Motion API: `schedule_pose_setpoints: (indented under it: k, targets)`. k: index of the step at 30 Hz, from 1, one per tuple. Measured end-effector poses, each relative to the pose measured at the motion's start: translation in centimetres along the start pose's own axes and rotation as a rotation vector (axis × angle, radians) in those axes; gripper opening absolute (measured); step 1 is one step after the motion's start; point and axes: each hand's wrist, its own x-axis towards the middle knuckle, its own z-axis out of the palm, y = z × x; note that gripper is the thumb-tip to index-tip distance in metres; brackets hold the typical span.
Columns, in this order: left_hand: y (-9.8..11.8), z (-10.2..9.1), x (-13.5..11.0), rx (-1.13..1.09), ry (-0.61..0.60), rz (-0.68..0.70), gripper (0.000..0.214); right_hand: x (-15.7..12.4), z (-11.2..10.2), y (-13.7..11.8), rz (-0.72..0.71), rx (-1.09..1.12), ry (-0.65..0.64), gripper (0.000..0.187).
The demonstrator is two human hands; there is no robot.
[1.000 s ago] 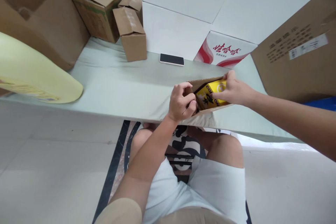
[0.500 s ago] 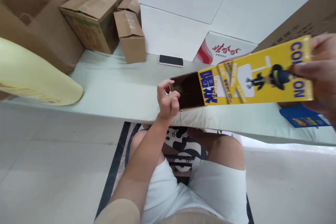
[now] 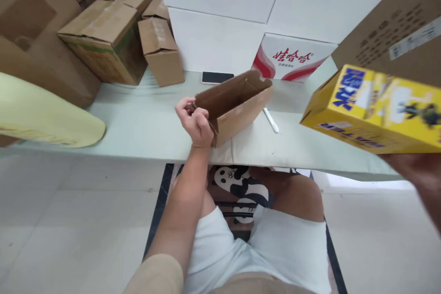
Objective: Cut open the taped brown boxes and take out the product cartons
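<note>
In the head view, with twelve o'clock at the top, the left hand (image 3: 197,121) sits just left of centre, its fingers curled closed on the near-left end of the brown cardboard box (image 3: 237,119); this grip probably steadies the box and keeps its open mouth turned up. The box rests slantwise on the cloth-covered counter (image 3: 141,121), its far end toward two o'clock. At three o'clock the yellow carton (image 3: 375,110) is held tilted, apparently off the counter and well apart from the box. The right hand (image 3: 413,167), dark and blurred, has hold of it from below, presumably to bear its weight; its fingers are hidden, so how far they close I cannot tell. A slim white strip (image 3: 271,120) lies just beside the box's right side. Toward twelve, a phone (image 3: 217,77) lies flat near the white boxes (image 3: 213,39), seemingly out of the hands' way.
</note>
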Motion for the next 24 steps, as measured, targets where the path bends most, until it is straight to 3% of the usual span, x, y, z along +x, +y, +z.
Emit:
schedule_pose_setpoints:
  k: [2, 5, 7, 10, 12, 14, 16, 17, 19, 21, 24]
  targets:
    - [-0.5, 0.3, 0.2, 0.016, 0.059, 0.003, 0.061, -0.1, 0.6, 1.7, 0.244, 0.195, -0.127, 0.059]
    - [-1.1, 0.6, 0.3, 0.073, 0.111, -0.003, 0.062, -0.4, 3.8, 5.1, 0.48, 0.425, -0.197, 0.056]
    - [-1.3, 0.4, 0.3, 0.084, 0.086, 0.012, 0.06, -0.7, 7.0, 7.3, 0.55, 0.552, -0.235, 0.048]
    - [-0.9, 0.0, 0.6, 0.125, 0.02, 0.049, 0.051, -0.9, 11.5, 9.7, 0.565, 0.634, -0.168, 0.041]
    - [0.3, -0.4, 1.0, 0.201, 0.06, 0.113, 0.043, -0.9, 13.8, 10.8, 0.57, 0.689, -0.089, 0.041]
    - [2.8, -0.7, 1.2, 0.218, 0.197, 0.225, 0.037, -1.0, 15.4, 11.6, 0.602, 0.765, -0.02, 0.042]
    - [6.0, -0.8, 0.7, 0.072, 0.271, 0.312, 0.023, -1.2, 16.3, 12.2, 0.619, 0.844, 0.012, 0.043]
    - [7.6, -0.7, 0.1, -0.061, 0.113, 0.261, 0.017, -1.4, 16.6, 12.5, 0.606, 0.876, 0.023, 0.045]
    - [9.7, -0.1, -1.6, -0.302, -0.314, 0.213, 0.013, -1.7, 16.8, 12.8, 0.562, 0.918, 0.033, 0.049]
    - [9.8, 1.1, -3.7, -0.277, -0.667, 0.165, 0.012, -2.0, 16.7, 13.1, 0.535, 0.939, 0.045, 0.053]
    - [6.8, 3.3, -6.6, -0.071, -0.83, 0.023, 0.052, -2.3, 16.1, 13.5, 0.523, 0.95, 0.048, 0.056]
